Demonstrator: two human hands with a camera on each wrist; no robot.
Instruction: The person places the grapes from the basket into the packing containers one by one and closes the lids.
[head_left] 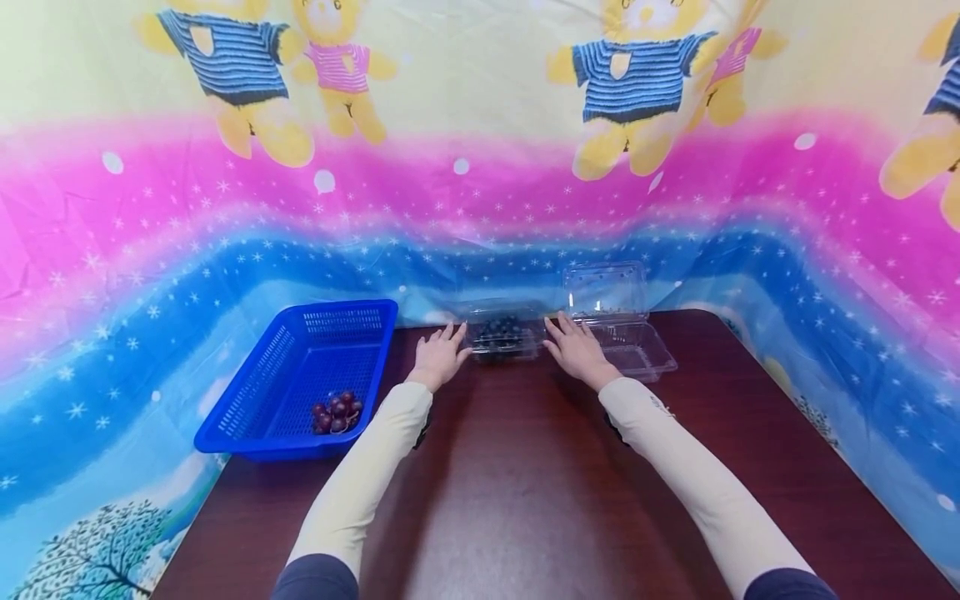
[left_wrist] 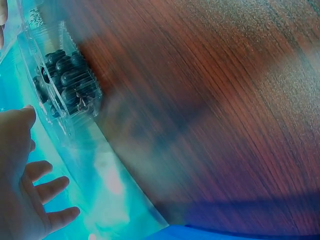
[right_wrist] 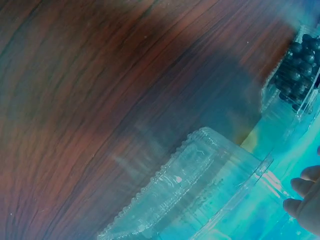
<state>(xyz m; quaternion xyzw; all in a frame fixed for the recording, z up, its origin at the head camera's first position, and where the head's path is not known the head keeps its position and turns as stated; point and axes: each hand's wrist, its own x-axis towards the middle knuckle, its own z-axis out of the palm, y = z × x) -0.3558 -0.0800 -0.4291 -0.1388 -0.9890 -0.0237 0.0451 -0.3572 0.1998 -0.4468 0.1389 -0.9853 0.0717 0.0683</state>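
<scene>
At the far edge of the table, a transparent plastic box (head_left: 487, 307) with its lid down holds a bunch of dark grapes (left_wrist: 70, 82). My left hand (head_left: 437, 357) is by the left end of this box, fingers spread and holding nothing. On the other side, my right hand (head_left: 577, 350) has its fingers extended near the box's right end, and grips nothing. Whether the fingertips touch the box is hard to tell. A second transparent box (right_wrist: 200, 165), its lid raised, stands just right of my right hand, partly behind it.
A blue plastic basket (head_left: 300, 312) stands on the left side of the table, with a small bunch of red grapes (head_left: 336, 413) in its near right corner. A printed cloth (head_left: 465, 208) hangs behind the dark wooden table (head_left: 510, 500) and along its sides.
</scene>
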